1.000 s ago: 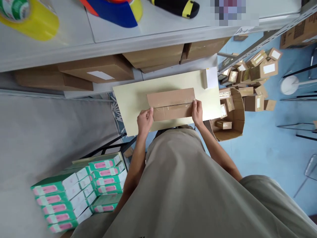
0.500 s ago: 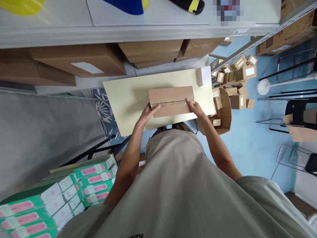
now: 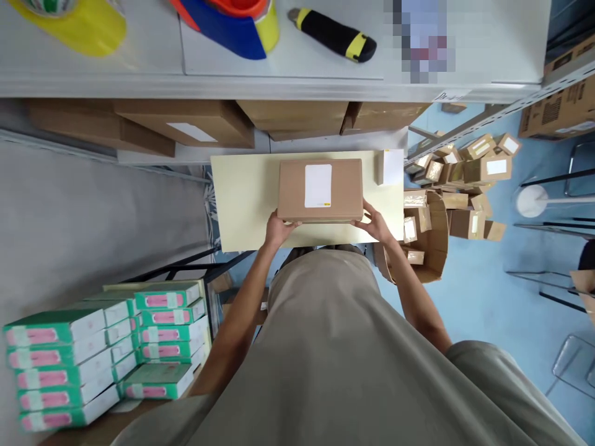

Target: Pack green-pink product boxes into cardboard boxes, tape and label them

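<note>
A closed brown cardboard box [image 3: 295, 189] is over the pale yellow tabletop [image 3: 246, 204], its face with a white label [image 3: 318, 186] turned up toward me. My left hand [image 3: 279, 231] grips the box's near left corner, thumb along the near edge. At the near right corner my right hand [image 3: 375, 224] holds it, with thumb on the near side and fingers at the right side. Whether the box's underside touches the tabletop is hidden. Just right of the box stands a small white box [image 3: 390, 167].
Above the table, a shelf [image 3: 223, 87] carries a black and yellow utility knife [image 3: 334, 36] and a blue tape dispenser [image 3: 237, 34]. Larger cartons [image 3: 186, 121] sit beneath it. Small parcels [image 3: 469, 223] lie right, some in an open carton [image 3: 439, 248]. Green-and-white boxes [image 3: 51, 359] are stacked left.
The cardboard box has turned over: its taped seam faced me before, and now the white-labelled face does. Both hands have shifted to its near corners. My view has also shifted.
</note>
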A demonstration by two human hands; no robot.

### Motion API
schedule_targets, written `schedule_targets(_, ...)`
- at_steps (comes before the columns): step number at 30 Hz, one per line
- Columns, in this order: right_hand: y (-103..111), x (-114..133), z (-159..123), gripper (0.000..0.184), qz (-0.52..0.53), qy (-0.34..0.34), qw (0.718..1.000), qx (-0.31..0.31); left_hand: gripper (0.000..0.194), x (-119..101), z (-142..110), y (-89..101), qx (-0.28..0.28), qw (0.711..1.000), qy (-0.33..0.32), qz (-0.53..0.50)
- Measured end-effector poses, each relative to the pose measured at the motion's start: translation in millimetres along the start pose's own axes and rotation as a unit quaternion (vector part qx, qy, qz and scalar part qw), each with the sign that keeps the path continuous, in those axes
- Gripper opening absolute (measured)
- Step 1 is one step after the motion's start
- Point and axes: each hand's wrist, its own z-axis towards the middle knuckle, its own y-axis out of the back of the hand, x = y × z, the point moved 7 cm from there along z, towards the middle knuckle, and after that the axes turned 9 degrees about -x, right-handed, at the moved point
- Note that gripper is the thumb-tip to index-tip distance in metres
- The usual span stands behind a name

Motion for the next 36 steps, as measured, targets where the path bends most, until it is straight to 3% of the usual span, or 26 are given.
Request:
schedule_targets(4, -9, -33, 22, 0.097, -0.044, 0.034, 0.996, 0.063, 0.062, 18, -7, -15.3, -0.034, 0.995, 0.085, 0.037)
schedule_targets(6, -2, -39, 31, 0.093, -0.076, 0.044, 0.991, 0.097, 0.084, 22, -13, -13.8, -0.002, 0.995, 0.095, 0.014)
schedule_targets(9, 31, -28, 64, 0.076, -0.137, 0.081, 0.983, 0.095, 0.128, 17, -22, 4.4, 0.035, 0.996, 0.077, 0.010)
schedule_targets(11, 63, -12, 104, 0.066, -0.171, 0.109, 0.978, 0.051, 0.140, 10, -25, 20.5, 0.034, 0.995, 0.091, 0.032)
schedule_targets(15, 112, 17, 200, 0.063, -0.252, 0.144, 0.956, -0.035, 0.139, -36, -16, 32.6, -0.018, 0.996, 0.071, 0.058)
schedule_targets(18, 117, 24, 252, 0.058, -0.310, 0.162, 0.937, -0.018, 0.126, -85, -5, 14.8, -0.048, 0.997, 0.021, 0.056)
schedule_targets(20, 114, 22, 271, 0.048, -0.333, 0.173, 0.927, 0.005, 0.116, -115, 1, -5.4, -0.045, 0.997, -0.018, 0.056)
schedule_targets(26, 109, 18, 272, 0.035, -0.374, 0.206, 0.904, 0.020, 0.094, -166, 1, -58.6, -0.020, 0.995, -0.078, 0.052)
schedule_targets(36, 120, 48, 229, 0.037, -0.368, 0.265, 0.891, 0.025, 0.070, -229, -2, -118.3, 0.023, 0.988, -0.145, 0.044)
